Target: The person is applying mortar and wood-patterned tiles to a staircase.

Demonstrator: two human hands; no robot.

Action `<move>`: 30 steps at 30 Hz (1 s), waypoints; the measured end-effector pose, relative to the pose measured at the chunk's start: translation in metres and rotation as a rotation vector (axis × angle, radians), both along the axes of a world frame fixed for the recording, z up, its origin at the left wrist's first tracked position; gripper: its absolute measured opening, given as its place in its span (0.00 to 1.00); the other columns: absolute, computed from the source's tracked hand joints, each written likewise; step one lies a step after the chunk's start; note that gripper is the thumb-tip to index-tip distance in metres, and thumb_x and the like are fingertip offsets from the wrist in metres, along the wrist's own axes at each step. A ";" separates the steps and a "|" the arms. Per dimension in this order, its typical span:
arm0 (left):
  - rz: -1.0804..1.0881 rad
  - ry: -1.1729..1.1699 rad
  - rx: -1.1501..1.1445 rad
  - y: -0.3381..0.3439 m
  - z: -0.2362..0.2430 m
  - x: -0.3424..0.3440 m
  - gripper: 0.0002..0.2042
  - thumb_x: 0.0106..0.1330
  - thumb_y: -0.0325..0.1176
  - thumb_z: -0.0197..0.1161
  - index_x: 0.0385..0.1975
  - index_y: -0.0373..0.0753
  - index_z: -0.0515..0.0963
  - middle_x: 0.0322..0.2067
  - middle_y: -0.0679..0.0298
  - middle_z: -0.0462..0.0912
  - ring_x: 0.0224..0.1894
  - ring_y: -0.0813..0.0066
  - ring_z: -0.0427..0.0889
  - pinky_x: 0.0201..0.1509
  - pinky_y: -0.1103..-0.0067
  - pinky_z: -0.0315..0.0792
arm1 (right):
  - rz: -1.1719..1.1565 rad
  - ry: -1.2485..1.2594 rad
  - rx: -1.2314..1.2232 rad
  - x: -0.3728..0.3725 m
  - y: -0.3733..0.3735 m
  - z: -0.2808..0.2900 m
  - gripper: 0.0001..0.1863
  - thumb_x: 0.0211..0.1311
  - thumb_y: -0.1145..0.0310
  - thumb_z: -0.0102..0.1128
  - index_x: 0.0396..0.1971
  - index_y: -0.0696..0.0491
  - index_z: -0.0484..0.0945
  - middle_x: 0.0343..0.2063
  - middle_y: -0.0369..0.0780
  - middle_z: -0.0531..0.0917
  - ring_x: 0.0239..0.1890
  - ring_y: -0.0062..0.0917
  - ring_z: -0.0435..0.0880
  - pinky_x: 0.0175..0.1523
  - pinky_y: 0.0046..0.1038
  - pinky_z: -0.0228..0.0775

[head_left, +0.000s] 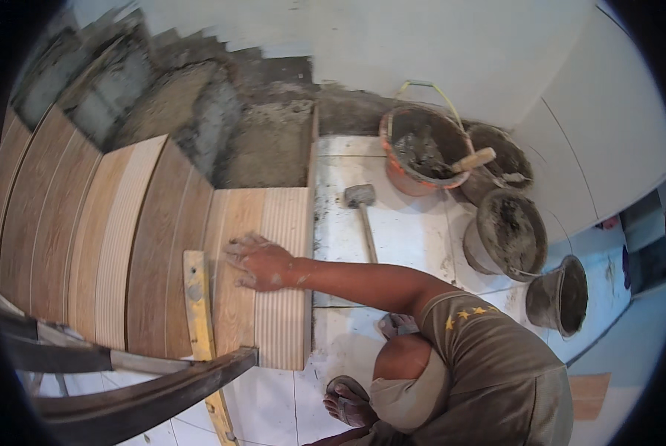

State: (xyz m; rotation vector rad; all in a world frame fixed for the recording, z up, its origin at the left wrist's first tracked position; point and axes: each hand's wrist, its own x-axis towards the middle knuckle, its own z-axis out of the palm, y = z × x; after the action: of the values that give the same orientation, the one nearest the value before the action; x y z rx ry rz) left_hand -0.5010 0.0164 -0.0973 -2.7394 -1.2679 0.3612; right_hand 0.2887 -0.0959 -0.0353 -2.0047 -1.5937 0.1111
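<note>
My right hand (260, 262), palm down with its fingers spread, rests on a wood-look stair tile (237, 312). Mortar dust coats the fingers. A ribbed, lighter strip (284, 282) runs along the tile's right edge, under my wrist. Beside the hand, to its left, a yellow spirit level (197, 297) lies lengthwise over the steps, and its lower part passes behind a dark beam. A mallet (359, 196) with a mortar-grey head lies on the white floor beyond my forearm. Only a bit of my left arm (342, 437) shows at the lower edge; the hand is out of sight.
Further wood-look steps (87, 223) rise at left, with bare mortar steps (177, 104) behind. An orange bucket (407, 175) of mortar holds a wooden-handled trowel (474, 160). Several grey buckets (507, 230) stand along the right wall. A dark beam (147, 398) crosses lower left.
</note>
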 end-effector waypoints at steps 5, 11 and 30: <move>0.465 0.056 -0.220 -0.011 -0.010 0.045 0.31 0.53 0.57 0.73 0.53 0.45 0.79 0.48 0.56 0.85 0.51 0.52 0.83 0.52 0.59 0.77 | 0.001 -0.001 -0.072 0.020 -0.093 0.024 0.26 0.66 0.59 0.56 0.61 0.55 0.75 0.64 0.47 0.73 0.68 0.39 0.68 0.72 0.44 0.57; 0.470 -0.043 -0.543 -0.030 0.036 0.165 0.33 0.56 0.57 0.71 0.56 0.42 0.77 0.50 0.54 0.83 0.52 0.52 0.82 0.55 0.60 0.75 | -0.158 0.087 -0.023 0.081 -0.225 0.048 0.15 0.59 0.68 0.55 0.46 0.51 0.82 0.45 0.44 0.84 0.50 0.39 0.83 0.54 0.38 0.75; 0.764 -0.439 -1.653 -0.205 0.192 0.591 0.39 0.67 0.58 0.62 0.67 0.33 0.66 0.60 0.47 0.77 0.58 0.53 0.79 0.66 0.62 0.71 | -0.636 -0.054 -0.939 0.260 -0.456 0.114 0.16 0.55 0.56 0.67 0.34 0.54 0.87 0.36 0.47 0.87 0.44 0.40 0.87 0.49 0.39 0.77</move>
State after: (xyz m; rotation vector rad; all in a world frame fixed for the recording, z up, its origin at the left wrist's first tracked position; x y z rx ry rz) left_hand 0.0895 -0.1890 0.0950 -3.1607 -3.2509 1.4817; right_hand 0.5485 -0.5515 0.0788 -3.1458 -0.8889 0.6521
